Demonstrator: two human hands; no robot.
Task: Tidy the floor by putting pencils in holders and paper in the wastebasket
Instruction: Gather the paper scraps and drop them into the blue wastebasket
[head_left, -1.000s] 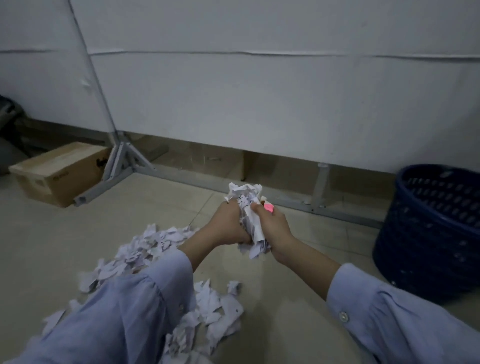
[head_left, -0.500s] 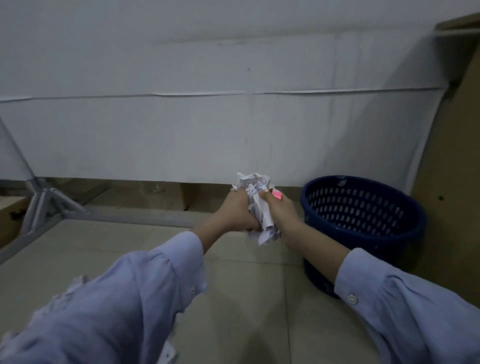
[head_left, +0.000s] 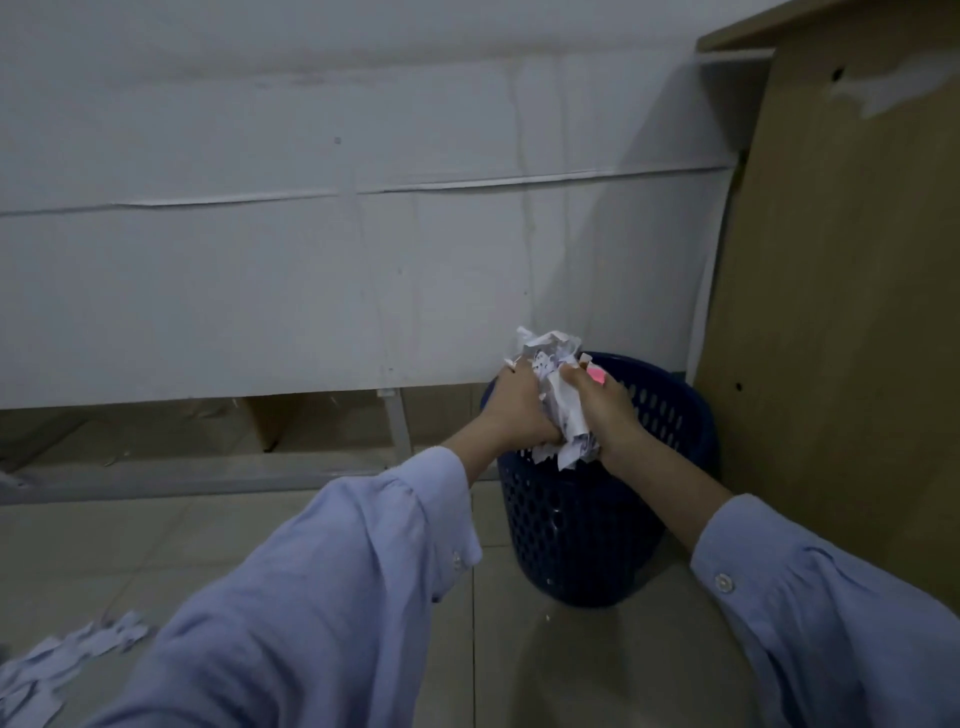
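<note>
A crumpled wad of white paper scraps (head_left: 555, 379) is pressed between my two hands. My left hand (head_left: 519, 410) grips it from the left and my right hand (head_left: 608, 410), with a pink thumbnail, grips it from the right. Both hands hold the wad above the open mouth of a dark blue perforated wastebasket (head_left: 576, 530) standing on the tiled floor. More torn paper scraps (head_left: 57, 660) lie on the floor at the lower left. No pencils or holders are in view.
A white panel wall (head_left: 311, 260) on a grey metal frame (head_left: 182, 480) runs across the back. A brown wooden board (head_left: 841, 312) stands close to the right of the basket. Beige floor tiles (head_left: 571, 665) lie in front.
My view and both hands have swung right with the paper wad, from over the scrap pile to above the wastebasket. The basket now sits directly under my hands.
</note>
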